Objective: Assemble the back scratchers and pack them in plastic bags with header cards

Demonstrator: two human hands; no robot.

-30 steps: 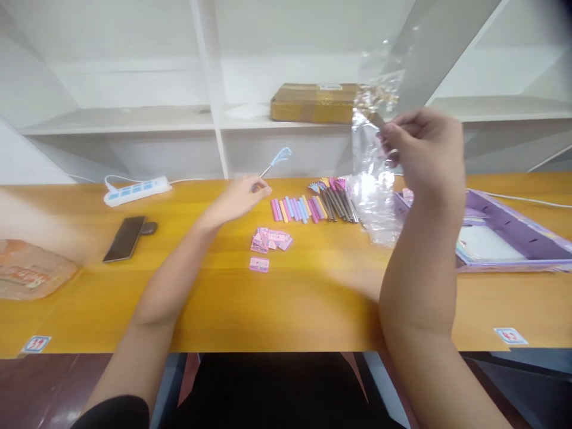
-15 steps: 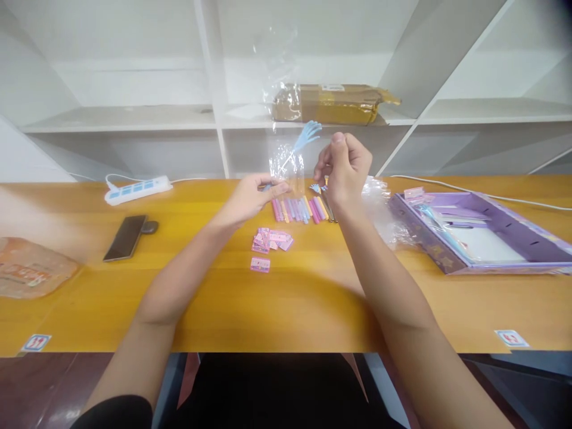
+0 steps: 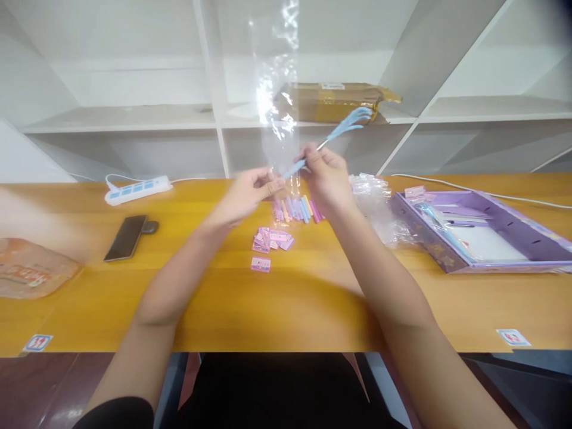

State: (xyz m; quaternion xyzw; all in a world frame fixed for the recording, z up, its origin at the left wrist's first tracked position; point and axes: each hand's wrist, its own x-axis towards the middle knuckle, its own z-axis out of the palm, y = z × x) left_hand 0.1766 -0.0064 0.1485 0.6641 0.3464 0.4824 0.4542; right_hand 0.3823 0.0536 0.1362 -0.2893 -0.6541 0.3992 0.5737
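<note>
A light-blue back scratcher (image 3: 348, 124) with a claw-shaped head points up and right above the table. My right hand (image 3: 329, 179) pinches its metal shaft. The blue handle end reaches toward the fingertips of my left hand (image 3: 243, 196); whether they touch it I cannot tell. Those left fingers are closed on the lower part of a tall clear plastic bag (image 3: 277, 113), which stands upright between my hands. Behind it and under my hands lie pink, purple, blue and yellow sticks (image 3: 305, 208). Small pink printed cards (image 3: 270, 239) lie nearer me, one apart from the pile.
At the right stands a purple open box (image 3: 451, 259) with items inside, next to more clear bags (image 3: 379, 208). To the left are a power strip (image 3: 138, 190), a phone (image 3: 126, 238) and an orange bag (image 3: 33, 268). A cardboard box (image 3: 342, 101) sits on the shelf.
My right hand brought the clear bag from the right to my left hand. It then took hold of the back scratcher's shaft, and the scratcher moved right, its head leaving the bag's area.
</note>
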